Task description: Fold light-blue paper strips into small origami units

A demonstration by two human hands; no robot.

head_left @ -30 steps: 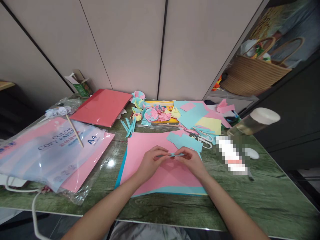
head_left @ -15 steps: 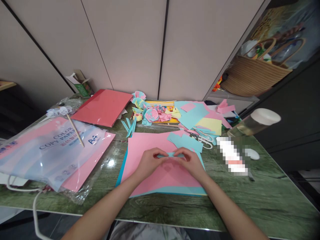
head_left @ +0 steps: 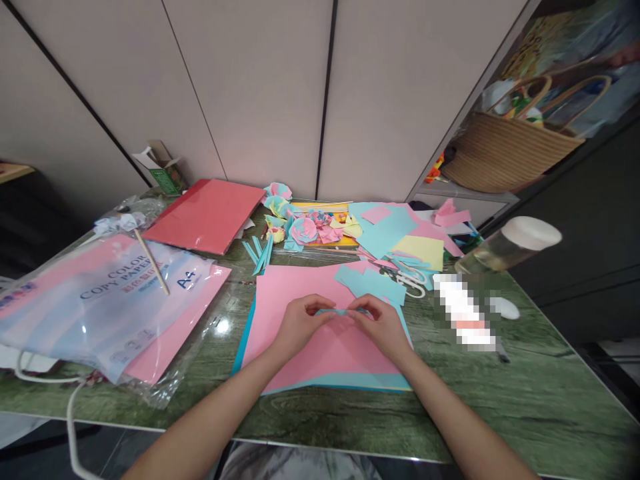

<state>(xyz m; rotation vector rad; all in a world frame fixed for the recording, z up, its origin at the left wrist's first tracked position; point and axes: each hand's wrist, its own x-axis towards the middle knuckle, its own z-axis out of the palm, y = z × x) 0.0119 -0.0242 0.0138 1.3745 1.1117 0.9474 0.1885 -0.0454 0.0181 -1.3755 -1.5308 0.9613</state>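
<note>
Between my hands is a narrow blue paper strip (head_left: pixel 340 312), seen nearly edge-on. My left hand (head_left: pixel 304 325) pinches its left end between thumb and fingers. On the other end my right hand (head_left: pixel 377 325) has a matching pinch. Both hands are just over a pink paper sheet (head_left: pixel 300 363), which tops a stack with blue edges showing. Beyond my right hand, cut blue paper pieces (head_left: pixel 380 285) lie on the sheet's far right corner. White-handled scissors (head_left: pixel 413 283) rest beside them.
Paper flowers (head_left: pixel 305 230) sit at the back near the wall. A plastic-wrapped pack of colour paper (head_left: pixel 115 307) and a red folder (head_left: pixel 205 215) lie to the left. On the right stands a clear bottle with a white lid (head_left: pixel 531 233), near a blurred-out item (head_left: pixel 465 313).
The blue strip looks thinner between my fingers, turned more edge-on or folded narrower. My hands have barely shifted, and the objects around them stay put.
</note>
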